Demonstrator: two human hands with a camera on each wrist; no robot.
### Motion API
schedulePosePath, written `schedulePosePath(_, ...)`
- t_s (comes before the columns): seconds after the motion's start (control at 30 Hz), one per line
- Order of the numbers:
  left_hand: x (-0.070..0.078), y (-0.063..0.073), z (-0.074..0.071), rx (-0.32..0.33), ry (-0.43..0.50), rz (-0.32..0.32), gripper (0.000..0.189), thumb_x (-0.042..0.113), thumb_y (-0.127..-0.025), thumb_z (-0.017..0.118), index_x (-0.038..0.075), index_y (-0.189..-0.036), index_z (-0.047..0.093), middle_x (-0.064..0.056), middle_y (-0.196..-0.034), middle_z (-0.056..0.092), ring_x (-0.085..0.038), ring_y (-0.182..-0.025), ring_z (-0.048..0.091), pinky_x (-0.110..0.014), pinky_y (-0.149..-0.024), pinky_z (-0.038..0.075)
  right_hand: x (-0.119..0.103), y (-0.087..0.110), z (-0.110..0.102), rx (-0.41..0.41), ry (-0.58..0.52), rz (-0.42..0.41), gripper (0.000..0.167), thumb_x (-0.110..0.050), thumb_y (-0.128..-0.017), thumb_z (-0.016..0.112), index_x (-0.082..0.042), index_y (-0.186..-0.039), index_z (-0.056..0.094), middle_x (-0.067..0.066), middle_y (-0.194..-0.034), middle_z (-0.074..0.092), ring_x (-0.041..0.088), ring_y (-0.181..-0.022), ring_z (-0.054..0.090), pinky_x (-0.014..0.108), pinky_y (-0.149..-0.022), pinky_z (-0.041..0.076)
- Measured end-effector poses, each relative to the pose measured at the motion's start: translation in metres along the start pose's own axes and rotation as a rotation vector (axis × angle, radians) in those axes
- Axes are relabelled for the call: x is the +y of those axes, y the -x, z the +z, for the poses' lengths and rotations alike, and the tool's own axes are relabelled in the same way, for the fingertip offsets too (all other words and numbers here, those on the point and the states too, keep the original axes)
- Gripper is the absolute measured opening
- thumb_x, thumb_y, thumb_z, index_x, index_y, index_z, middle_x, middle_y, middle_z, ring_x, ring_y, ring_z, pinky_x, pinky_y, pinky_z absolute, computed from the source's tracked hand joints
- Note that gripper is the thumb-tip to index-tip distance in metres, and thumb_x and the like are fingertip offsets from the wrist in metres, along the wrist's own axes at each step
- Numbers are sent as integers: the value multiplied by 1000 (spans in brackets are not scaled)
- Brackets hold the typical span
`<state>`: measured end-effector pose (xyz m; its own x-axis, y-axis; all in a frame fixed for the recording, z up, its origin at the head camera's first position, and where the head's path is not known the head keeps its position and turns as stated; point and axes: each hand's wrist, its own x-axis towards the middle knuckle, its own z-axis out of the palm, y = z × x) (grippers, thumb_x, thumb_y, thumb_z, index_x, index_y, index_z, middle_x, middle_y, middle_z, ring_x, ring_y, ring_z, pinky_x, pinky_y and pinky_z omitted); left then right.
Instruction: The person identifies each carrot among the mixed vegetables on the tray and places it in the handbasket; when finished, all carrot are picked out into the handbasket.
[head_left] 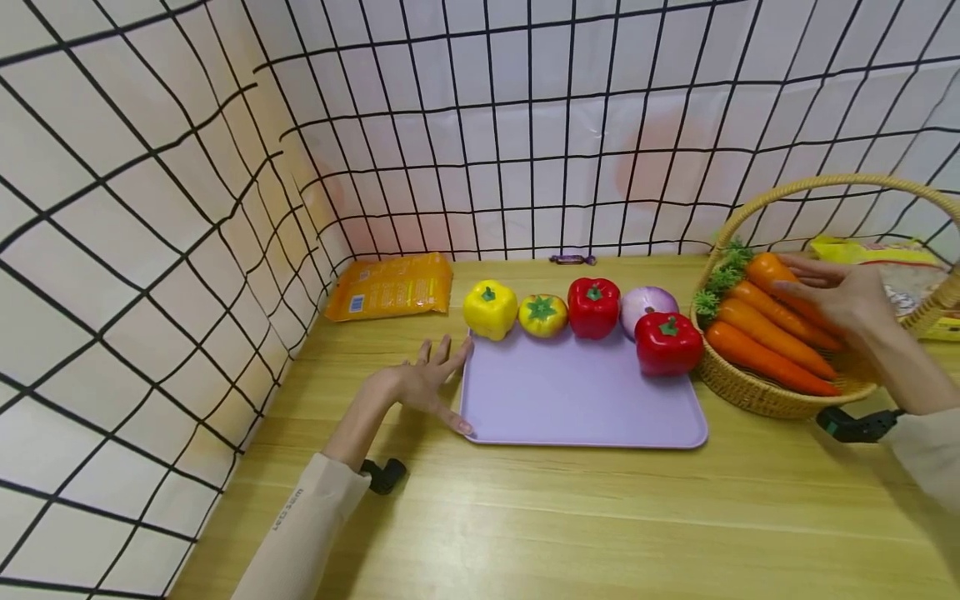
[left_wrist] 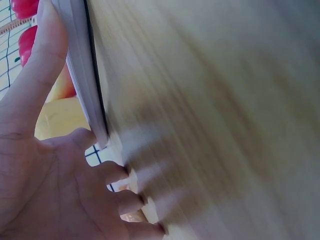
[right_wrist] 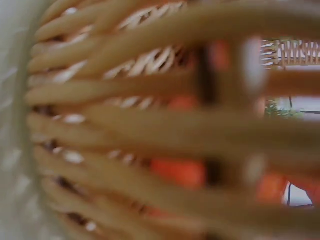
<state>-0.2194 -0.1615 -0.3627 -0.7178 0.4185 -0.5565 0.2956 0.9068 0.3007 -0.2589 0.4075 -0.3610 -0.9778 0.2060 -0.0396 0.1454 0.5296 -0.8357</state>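
Note:
My left hand (head_left: 422, 387) spreads its fingers along the left end of a lilac tray (head_left: 577, 400), thumb at the near corner. In the left wrist view, the thumb (left_wrist: 47, 55) lies along the tray's edge and the other fingertips reach the wooden table. On the right, my right hand (head_left: 858, 296) reaches into a wicker basket (head_left: 757, 396) and grips the uppermost carrot (head_left: 768, 271), its palm side hidden. Several more carrots (head_left: 772, 333) with green tops lie beside it. Basket weave (right_wrist: 150, 130) fills the right wrist view and hides that hand.
Along the tray's far side are a yellow bell pepper (head_left: 490, 310), a yellow-red tomato-like vegetable (head_left: 543, 316), a red bell pepper (head_left: 593, 308), a purple onion (head_left: 647, 308) and another red pepper (head_left: 668, 344). An orange packet (head_left: 393, 286), a wrapped candy (head_left: 573, 260) and a yellow bag (head_left: 911, 275) lie behind.

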Motion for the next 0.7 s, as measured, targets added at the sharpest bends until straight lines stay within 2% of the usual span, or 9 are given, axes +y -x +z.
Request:
schedulePosePath(0.13, -1, 1, 0, -1, 0, -4, 133, 63, -82, 79, 26, -164, -19, -18, -170, -27, -46, -156, -25, -75, -124, 1, 1, 0, 6, 21, -40, -39, 35, -44, -91, 77, -51, -124, 67, -47, -77, 63, -26, -80, 51, 4, -63, 41)
schedulePosePath(0.2, -1, 2, 1, -1, 0, -4, 133, 64, -82, 79, 26, -164, -19, -18, -170, -27, -46, -156, -24, -75, -124, 2, 3, 1, 8, 24, -67, -51, 35, -40, -92, 77, -49, -124, 68, -46, -78, 64, -26, -79, 53, 3, -62, 42)
schedulePosePath(0.33, -2, 2, 2, -5, -2, -6, 133, 64, -82, 78, 26, -165, -19, -18, -170, -27, -46, -156, -24, -75, -124, 2, 5, 1, 10, -6, -231, -49, 33, -28, -92, 78, -43, -121, 73, -39, -80, 70, -23, -79, 62, 1, -66, 50)
schedulePosePath(0.43, -2, 2, 2, -4, -4, -9, 133, 65, -82, 79, 26, -165, -19, -17, -170, -27, -46, -156, -25, -75, -124, 1, 6, 1, 11, -14, -288, -42, 33, -25, -92, 78, -41, -120, 74, -35, -81, 72, -23, -84, 61, 1, -68, 50)
schedulePosePath(0.67, -5, 2, 2, 6, -7, -7, 135, 66, -80, 79, 26, -164, -19, -18, -170, -27, -47, -156, -24, -76, -123, 2, 7, 1, 13, -24, -199, -58, 48, -30, -94, 76, -35, -140, 62, -44, -89, 67, -27, -91, 54, -1, -71, 47)
schedulePosePath(0.7, -4, 2, 2, 6, -6, -6, 135, 66, -80, 79, 26, -164, -19, -18, -170, -27, -47, -156, -24, -76, -123, 2, 8, 1, 13, -33, -212, -49, 49, -30, -94, 75, -35, -141, 61, -44, -90, 68, -26, -101, 54, -2, -72, 46)
